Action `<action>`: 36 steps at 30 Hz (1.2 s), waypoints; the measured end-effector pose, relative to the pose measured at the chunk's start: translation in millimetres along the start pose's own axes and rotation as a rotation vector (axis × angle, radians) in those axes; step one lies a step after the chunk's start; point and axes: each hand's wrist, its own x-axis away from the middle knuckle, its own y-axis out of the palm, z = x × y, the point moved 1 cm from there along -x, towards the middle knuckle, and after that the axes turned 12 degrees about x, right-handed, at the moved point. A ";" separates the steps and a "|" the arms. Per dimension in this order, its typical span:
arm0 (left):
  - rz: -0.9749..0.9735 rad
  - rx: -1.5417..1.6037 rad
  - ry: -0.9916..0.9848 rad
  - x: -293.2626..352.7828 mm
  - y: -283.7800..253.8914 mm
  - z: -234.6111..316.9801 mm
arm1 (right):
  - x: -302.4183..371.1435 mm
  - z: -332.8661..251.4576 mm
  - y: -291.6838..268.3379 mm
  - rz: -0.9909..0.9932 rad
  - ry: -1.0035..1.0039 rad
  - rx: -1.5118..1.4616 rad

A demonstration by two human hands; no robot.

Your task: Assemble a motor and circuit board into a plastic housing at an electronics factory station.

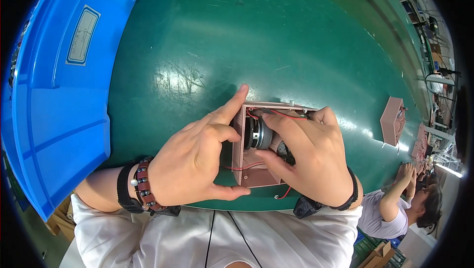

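An open pinkish-brown speaker box [259, 178] lies on the green table close to my body. Inside it, a round speaker driver [265, 137] with a dark magnet and silver frame stands on edge by the left wall. My right hand [316, 157] reaches into the box, thumb and index finger pinching the driver; its other fingers bend over the right side. My left hand [195, 157] braces the box from the left, index finger at the far corner, thumb along the near edge. Red and black wires [284, 194] run inside and hang out with a small white connector.
A large blue plastic bin [64, 105] with a label stands along the left. A similar pinkish box [392, 121] sits at the table's right, with more parts beyond. Another person [395, 211] works at the far right. The green table [212, 41] has scuff marks.
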 end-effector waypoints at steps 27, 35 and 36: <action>-0.044 -0.484 -0.051 -0.4 -6.8 22.4 | -1.3 -0.2 1.6 0.001 0.014 0.039; 0.018 -0.602 -0.089 1.2 -4.2 27.0 | -0.8 -2.2 -0.3 0.014 0.003 0.054; 0.023 -0.603 -0.090 0.6 -5.1 27.3 | -1.5 -1.9 -1.9 0.015 0.002 0.055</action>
